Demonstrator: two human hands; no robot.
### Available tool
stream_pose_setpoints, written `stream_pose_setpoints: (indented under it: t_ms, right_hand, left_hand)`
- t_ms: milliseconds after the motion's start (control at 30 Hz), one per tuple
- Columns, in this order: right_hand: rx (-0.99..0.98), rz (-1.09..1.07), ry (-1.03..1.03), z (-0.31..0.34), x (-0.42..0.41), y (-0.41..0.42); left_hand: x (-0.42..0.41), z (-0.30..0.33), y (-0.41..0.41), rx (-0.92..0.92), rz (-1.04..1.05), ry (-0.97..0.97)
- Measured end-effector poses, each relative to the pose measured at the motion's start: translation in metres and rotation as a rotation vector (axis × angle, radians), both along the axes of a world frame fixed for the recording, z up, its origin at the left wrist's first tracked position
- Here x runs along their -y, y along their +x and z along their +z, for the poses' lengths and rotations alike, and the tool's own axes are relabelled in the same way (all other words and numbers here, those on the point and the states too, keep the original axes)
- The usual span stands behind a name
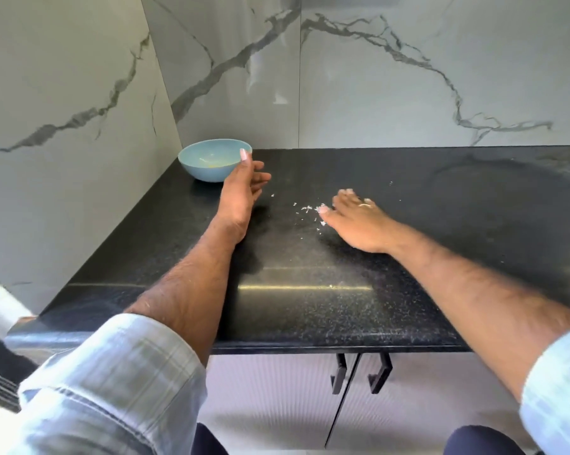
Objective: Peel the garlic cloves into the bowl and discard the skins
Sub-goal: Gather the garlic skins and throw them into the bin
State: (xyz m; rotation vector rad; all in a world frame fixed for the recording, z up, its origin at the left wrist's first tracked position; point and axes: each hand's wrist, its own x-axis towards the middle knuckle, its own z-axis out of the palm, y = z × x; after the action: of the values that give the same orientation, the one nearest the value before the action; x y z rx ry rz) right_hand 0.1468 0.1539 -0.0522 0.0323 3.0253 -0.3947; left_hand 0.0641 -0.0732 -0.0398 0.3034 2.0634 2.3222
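A: What takes up most of the view?
B: A black speckled counter (309, 300) set against white marble-veined walls (408, 77), with pale cabinet doors (277, 405) and dark handles below its front edge.

A: And the person?
B: Both forearms reach over the counter, light sleeves rolled back. The left hand (244, 188) stands on its edge just beside the bowl, fingers straight and slightly spread, thumb tip up near the bowl's rim; it holds nothing. The right hand (355, 221) lies palm down, flat on the counter with fingers extended, a ring on one finger.

A: Where is the bowl?
B: The light blue bowl (204, 165) sits in the far left corner, something small and yellowish at its bottom.

A: The skins?
B: Small white flakes of garlic skin (306, 209) are scattered on the counter between the hands, the nearest touching the right fingertips.
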Motion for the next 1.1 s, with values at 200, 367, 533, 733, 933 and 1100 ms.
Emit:
stream_pose_setpoints:
  t_ms: [200,367,533,733,933,1100]
  right_hand:
    - [-0.056,0.137,-0.597,0.015,-0.01,0.003]
    - [-0.223,-0.297,-0.194,0.01,-0.108,-0.011]
    - [-0.011,-0.26,0.023,0.0,-0.107,-0.039]
    - [0.005,0.022,0.026,0.003,-0.031,-0.029]
    - [0.072,0.193,-0.342,0.012,-0.003,-0.011]
    - [-0.123,0.226,-0.686,0.025,0.015,-0.038]
  left_hand:
    - [0.005,-0.006,-0.011,-0.006,0.004,0.071]
    - [0.002,-0.008,-0.016,-0.006,-0.027,0.056]
    - [-0.001,-0.007,-0.016,-0.018,-0.047,-0.004]
    - [-0.012,-0.007,-0.02,-0.043,-0.048,-0.157]
    - [-0.004,-0.007,-0.02,-0.04,0.0,-0.054]
    - [0.021,-0.005,-0.028,-0.068,0.193,0.041]
